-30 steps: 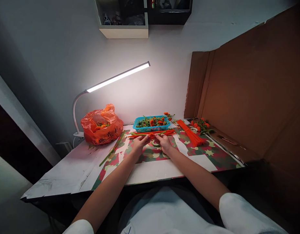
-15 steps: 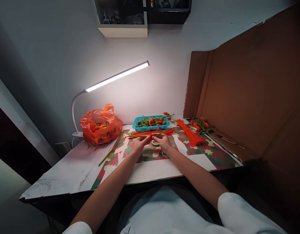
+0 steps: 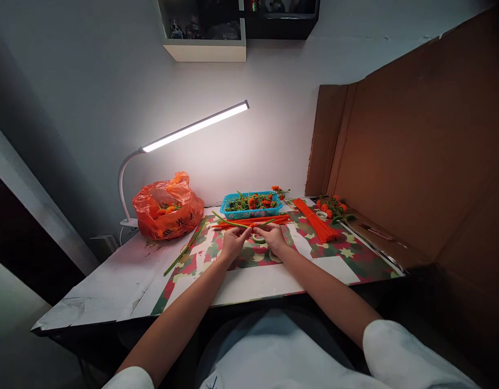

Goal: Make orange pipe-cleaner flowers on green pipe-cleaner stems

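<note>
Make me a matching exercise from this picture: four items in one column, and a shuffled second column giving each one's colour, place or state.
Column one
1. Desk lamp
2. Basket
3. Plastic bag
4. Left hand and right hand

Column two
A. Orange-red, standing on the left part of the table
B. Close together, pinching a small orange piece
C. Lit, slanting in front of the wall
D. Blue, holding orange flowers and green stems

Right pairs: 1-C, 2-D, 3-A, 4-B
</note>
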### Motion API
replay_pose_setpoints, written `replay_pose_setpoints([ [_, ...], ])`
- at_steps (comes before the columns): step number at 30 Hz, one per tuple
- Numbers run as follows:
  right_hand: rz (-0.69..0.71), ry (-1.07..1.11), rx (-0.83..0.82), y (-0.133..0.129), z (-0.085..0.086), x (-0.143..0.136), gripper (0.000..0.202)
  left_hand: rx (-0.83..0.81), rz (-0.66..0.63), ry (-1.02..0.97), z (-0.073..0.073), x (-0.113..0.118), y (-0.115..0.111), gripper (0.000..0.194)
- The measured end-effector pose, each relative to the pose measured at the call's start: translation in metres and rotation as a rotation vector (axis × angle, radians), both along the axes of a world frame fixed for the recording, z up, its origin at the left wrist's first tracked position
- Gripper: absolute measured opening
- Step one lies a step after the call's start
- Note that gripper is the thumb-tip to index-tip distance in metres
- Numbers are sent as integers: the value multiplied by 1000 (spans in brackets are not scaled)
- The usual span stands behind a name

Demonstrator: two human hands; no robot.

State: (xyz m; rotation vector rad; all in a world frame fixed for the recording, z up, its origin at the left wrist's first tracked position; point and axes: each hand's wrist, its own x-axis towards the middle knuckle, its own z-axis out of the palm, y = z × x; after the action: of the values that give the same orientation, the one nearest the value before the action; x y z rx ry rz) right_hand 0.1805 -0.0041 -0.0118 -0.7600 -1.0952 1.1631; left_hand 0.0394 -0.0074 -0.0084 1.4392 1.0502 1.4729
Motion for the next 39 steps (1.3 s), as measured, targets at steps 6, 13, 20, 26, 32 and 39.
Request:
replay_pose_setpoints([
  [6, 58, 18, -31, 2, 2, -2, 33, -23, 8, -102, 0, 0, 5, 35],
  [13, 213, 33, -90, -2, 2, -4, 39, -38, -7, -78, -4, 0, 7, 19],
  [20, 168, 78, -120, 1, 2, -4, 38, -102, -13, -35, -9, -1, 14, 22],
  [26, 139, 84, -131, 1, 2, -4, 37, -139, 12, -37, -9, -5, 17, 27],
  [32, 142, 93, -131, -1, 3, -4, 40, -154, -5, -72, -8, -5, 16, 27],
  [39, 75, 111, -144, 6, 2, 1, 36, -173, -28, -154, -4, -8, 14, 20],
])
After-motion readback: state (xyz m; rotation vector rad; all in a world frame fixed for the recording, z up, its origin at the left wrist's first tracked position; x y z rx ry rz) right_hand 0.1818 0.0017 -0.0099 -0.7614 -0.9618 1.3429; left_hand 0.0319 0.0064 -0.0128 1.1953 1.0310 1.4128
